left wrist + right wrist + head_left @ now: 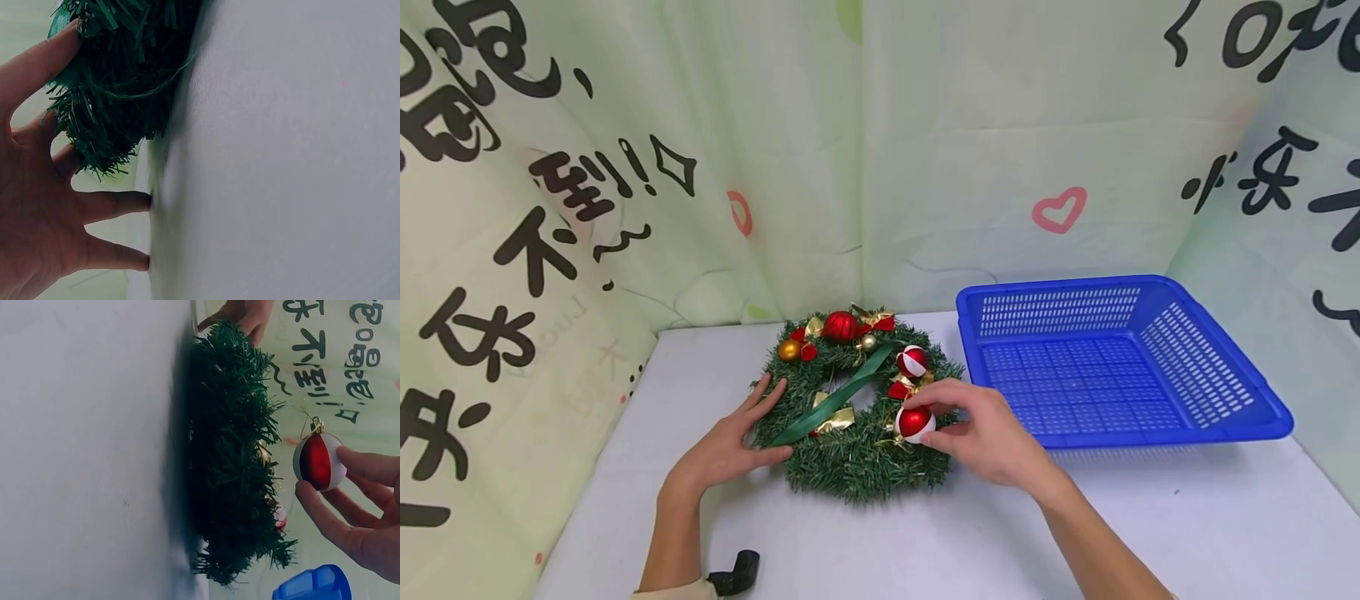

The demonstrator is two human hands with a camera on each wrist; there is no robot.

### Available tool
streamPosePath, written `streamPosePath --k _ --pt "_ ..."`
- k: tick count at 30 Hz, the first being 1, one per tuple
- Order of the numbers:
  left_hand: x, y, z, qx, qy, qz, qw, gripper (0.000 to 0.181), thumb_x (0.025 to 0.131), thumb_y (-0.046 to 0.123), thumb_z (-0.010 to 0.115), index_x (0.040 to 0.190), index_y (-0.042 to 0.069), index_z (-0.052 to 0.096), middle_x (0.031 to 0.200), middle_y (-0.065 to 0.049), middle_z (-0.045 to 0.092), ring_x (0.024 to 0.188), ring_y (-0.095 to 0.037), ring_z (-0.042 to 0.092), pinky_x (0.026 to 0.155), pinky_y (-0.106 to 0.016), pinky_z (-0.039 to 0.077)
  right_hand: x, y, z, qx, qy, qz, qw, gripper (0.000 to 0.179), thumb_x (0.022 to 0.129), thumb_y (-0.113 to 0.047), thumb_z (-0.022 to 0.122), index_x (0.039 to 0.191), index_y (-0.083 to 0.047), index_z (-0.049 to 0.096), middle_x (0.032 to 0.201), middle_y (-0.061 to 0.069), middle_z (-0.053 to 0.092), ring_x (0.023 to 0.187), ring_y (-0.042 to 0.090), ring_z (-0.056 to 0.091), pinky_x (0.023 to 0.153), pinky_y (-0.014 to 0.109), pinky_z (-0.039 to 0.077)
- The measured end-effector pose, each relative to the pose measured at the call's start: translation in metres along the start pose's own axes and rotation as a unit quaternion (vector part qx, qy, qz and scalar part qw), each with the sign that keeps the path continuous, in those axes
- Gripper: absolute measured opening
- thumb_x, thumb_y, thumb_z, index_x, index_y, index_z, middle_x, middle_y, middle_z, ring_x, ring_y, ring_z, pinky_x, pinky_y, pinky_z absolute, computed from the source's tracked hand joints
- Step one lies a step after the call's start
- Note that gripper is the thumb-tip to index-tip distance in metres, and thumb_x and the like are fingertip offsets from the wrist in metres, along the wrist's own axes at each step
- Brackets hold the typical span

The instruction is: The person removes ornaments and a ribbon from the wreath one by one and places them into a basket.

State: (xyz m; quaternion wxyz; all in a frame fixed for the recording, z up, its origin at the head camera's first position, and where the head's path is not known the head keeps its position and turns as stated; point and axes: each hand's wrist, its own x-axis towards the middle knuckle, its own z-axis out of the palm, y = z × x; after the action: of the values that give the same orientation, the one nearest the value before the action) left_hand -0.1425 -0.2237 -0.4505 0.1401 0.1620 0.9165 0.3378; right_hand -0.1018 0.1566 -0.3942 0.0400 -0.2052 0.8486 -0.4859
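Observation:
A green Christmas wreath [865, 475] lies flat on the white table. My left hand [726, 446] rests at its left side with fingers spread; the thumb touches the greenery, and two fingertips reach down to the tabletop in the left wrist view. Over the wreath's right side, my right hand [988, 429] pinches a red and white bauble [319, 462] between thumb and fingers. The bauble hangs apart from the needles in the right wrist view, its gold cap and thread loop facing the wreath's left. A green ribbon [842, 396] crosses the wreath's middle.
Another red and white bauble [912, 361], a ribbed red ball [840, 327], a gold ball [789, 350] and several bows decorate the wreath. A blue plastic basket [1150, 437] stands to the right. Printed curtains [925, 167] enclose the table. Near my left sleeve sits a black object [741, 573].

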Motion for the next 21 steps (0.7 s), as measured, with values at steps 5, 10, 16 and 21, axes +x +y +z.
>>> streamPosePath --k 5,10,16,21 --pt "0.000 0.001 0.000 -0.004 0.000 0.001 1.0000 0.099 0.091 0.052 0.076 0.168 0.034 0.017 0.178 -0.002 -0.001 0.156 -0.052 0.016 0.112 -0.079 0.029 0.000 0.001 -0.004 -0.008 0.008 0.008 0.9999 0.040 0.087 -0.001 0.082 0.119 -0.025 0.077 0.128 -0.003 0.071 0.109 0.021 0.068 0.085 0.027 0.061" --pt "0.000 0.000 -0.001 -0.007 -0.003 -0.001 1.0000 0.099 0.091 0.052 0.076 0.168 0.034 0.017 0.178 -0.002 -0.001 0.157 -0.052 0.015 0.112 -0.079 0.028 0.000 0.003 -0.008 -0.008 0.012 0.003 0.9999 0.041 0.086 -0.001 0.082 0.120 -0.023 0.077 0.128 0.000 0.071 0.110 0.023 0.069 0.086 0.029 0.062" --pt "0.001 -0.001 0.000 -0.008 -0.003 0.000 1.0000 0.099 0.091 0.052 0.076 0.168 0.035 0.017 0.178 -0.001 -0.001 0.156 -0.052 0.015 0.111 -0.079 0.028 0.000 0.003 -0.017 0.005 0.012 0.008 0.9999 0.041 0.087 0.000 0.081 0.121 -0.024 0.077 0.123 -0.003 0.072 0.109 0.022 0.069 0.087 0.028 0.061" --pt "0.001 -0.001 0.001 -0.010 -0.002 -0.001 0.9999 0.099 0.091 0.053 0.076 0.168 0.035 0.017 0.178 -0.001 -0.002 0.157 -0.051 0.014 0.112 -0.079 0.028 0.000 0.003 -0.025 0.011 0.012 0.015 0.9998 0.040 0.088 -0.001 0.080 0.121 -0.024 0.077 0.122 -0.003 0.072 0.110 0.022 0.071 0.087 0.028 0.062"
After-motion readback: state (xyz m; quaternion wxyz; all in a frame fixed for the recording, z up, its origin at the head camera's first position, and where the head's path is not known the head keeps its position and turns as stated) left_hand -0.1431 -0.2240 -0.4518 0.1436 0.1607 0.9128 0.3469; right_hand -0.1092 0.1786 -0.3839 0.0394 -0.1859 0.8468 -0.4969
